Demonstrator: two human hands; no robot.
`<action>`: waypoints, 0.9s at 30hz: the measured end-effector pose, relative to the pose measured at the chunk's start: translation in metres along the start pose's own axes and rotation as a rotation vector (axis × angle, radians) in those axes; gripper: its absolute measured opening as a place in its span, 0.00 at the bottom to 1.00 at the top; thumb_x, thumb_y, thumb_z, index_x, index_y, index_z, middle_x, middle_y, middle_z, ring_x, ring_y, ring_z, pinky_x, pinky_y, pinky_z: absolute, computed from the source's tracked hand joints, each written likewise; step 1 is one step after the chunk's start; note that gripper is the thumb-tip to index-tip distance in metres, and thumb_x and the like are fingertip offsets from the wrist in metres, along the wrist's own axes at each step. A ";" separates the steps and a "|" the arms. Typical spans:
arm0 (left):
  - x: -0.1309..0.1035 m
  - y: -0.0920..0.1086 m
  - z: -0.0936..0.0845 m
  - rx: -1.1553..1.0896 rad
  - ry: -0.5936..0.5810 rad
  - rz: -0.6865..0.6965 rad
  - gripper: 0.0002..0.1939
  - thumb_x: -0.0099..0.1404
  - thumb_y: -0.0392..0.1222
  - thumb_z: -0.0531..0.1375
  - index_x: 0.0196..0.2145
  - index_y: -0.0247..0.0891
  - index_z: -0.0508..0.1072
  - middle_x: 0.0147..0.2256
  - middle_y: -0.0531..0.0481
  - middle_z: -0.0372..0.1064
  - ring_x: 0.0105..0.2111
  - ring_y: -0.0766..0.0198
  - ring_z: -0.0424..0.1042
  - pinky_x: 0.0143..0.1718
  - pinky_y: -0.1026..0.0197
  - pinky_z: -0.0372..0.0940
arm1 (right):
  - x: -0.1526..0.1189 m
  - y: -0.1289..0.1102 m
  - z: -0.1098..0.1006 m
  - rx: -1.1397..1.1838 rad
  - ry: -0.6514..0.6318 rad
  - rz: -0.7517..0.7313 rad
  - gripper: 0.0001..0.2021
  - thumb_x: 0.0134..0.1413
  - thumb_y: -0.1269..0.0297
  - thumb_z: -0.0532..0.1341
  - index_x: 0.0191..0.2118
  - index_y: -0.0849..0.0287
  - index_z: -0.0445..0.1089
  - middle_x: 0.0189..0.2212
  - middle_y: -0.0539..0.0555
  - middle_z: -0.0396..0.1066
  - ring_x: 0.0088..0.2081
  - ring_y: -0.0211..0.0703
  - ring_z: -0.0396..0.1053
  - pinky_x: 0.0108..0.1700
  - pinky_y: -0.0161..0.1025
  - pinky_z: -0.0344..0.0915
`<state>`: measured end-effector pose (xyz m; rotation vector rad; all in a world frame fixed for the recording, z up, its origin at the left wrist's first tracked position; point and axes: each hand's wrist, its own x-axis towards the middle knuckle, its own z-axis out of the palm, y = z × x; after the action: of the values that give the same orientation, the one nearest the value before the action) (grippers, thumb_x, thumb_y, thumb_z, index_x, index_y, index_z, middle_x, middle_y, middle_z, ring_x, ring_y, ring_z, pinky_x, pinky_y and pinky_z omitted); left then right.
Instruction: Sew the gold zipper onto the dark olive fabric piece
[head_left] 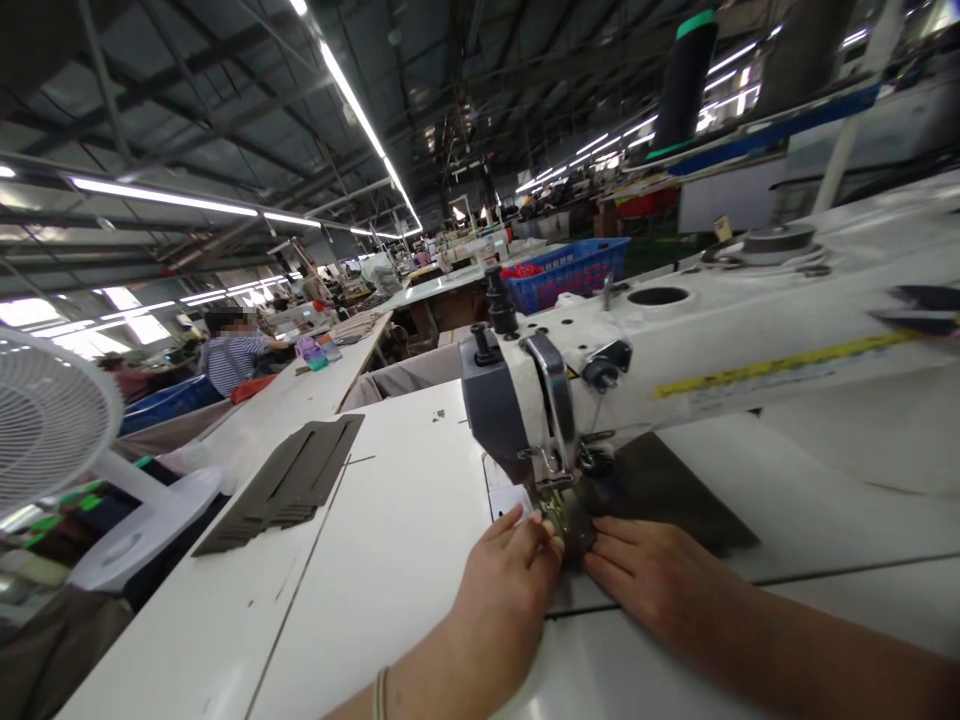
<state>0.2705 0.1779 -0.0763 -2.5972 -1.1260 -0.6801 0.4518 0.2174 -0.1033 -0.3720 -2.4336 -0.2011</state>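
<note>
Two bare hands meet at the presser foot of a white sewing machine. The left hand and right hand press a small dark fabric piece flat on the table, directly under the presser foot. Fingertips of both hands lie extended and close together, touching the piece from either side, not curled around it. Behind the presser foot more dark fabric spreads beneath the machine arm. Left of the presser foot, well apart, lies a stack of dark strips near the table's edge, with bare tabletop between.
</note>
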 end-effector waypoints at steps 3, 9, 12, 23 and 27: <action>0.004 -0.006 0.005 0.006 -0.025 -0.019 0.09 0.67 0.30 0.50 0.37 0.35 0.69 0.34 0.45 0.71 0.35 0.61 0.72 0.48 0.54 0.69 | 0.005 0.006 -0.001 0.000 0.002 -0.003 0.15 0.49 0.85 0.48 0.31 0.65 0.68 0.29 0.55 0.68 0.29 0.45 0.66 0.32 0.40 0.68; 0.011 -0.014 0.009 0.054 -0.049 -0.071 0.08 0.67 0.31 0.52 0.33 0.33 0.70 0.32 0.44 0.68 0.34 0.59 0.70 0.37 0.57 0.71 | 0.008 0.012 0.001 0.028 -0.001 0.064 0.16 0.51 0.84 0.48 0.36 0.63 0.68 0.32 0.56 0.70 0.33 0.45 0.69 0.33 0.39 0.70; 0.006 -0.014 0.006 0.025 -0.066 -0.085 0.05 0.66 0.33 0.54 0.35 0.32 0.70 0.35 0.42 0.69 0.37 0.57 0.70 0.41 0.56 0.71 | 0.006 0.009 -0.006 -0.010 0.050 0.073 0.18 0.54 0.83 0.45 0.37 0.61 0.69 0.32 0.55 0.71 0.33 0.43 0.70 0.35 0.37 0.70; -0.005 -0.009 0.013 0.041 0.024 -0.056 0.09 0.67 0.31 0.50 0.36 0.32 0.70 0.35 0.44 0.71 0.40 0.60 0.72 0.53 0.55 0.65 | 0.001 0.009 0.000 -0.225 0.117 0.017 0.21 0.58 0.82 0.41 0.42 0.69 0.70 0.42 0.61 0.71 0.41 0.47 0.71 0.37 0.39 0.74; 0.000 -0.010 0.005 -0.007 -0.041 -0.051 0.09 0.67 0.31 0.50 0.37 0.31 0.70 0.36 0.44 0.70 0.39 0.60 0.71 0.52 0.54 0.65 | 0.004 0.009 0.003 -0.190 0.096 0.062 0.21 0.54 0.84 0.42 0.40 0.70 0.71 0.39 0.63 0.72 0.36 0.48 0.73 0.35 0.40 0.74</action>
<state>0.2647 0.1866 -0.0801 -2.6075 -1.2080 -0.6447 0.4504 0.2277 -0.1024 -0.5099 -2.3119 -0.4152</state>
